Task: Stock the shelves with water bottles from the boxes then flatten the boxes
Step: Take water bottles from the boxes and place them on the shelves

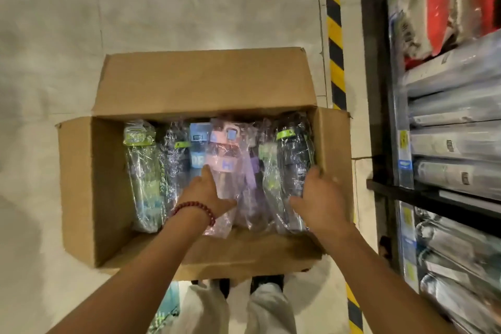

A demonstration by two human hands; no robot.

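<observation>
Two hands reach down into an open cardboard box (78,184) of wrapped water bottles. The left hand (206,192), with a red bead bracelet (196,209) at its wrist, lies with straight fingers on the pink bottle (222,160) in the middle of the row, thumb spread against its wrap. The right hand (320,198) rests on the black bottle (295,152) at the right end, fingers curving over its side next to the box wall; whether they actually grip it cannot be told. The bottles lie side by side in clear plastic bags, caps toward the far wall: a green one (141,171) at the left end, then dark, blue, pink, purple and black ones. The left part of the box bottom is bare cardboard, and the far flap (206,81) stands up. The box sits on a pale concrete floor (54,35) beside a yellow-and-black striped line (334,35). Shelves (461,127) on the right hold wrapped goods.
</observation>
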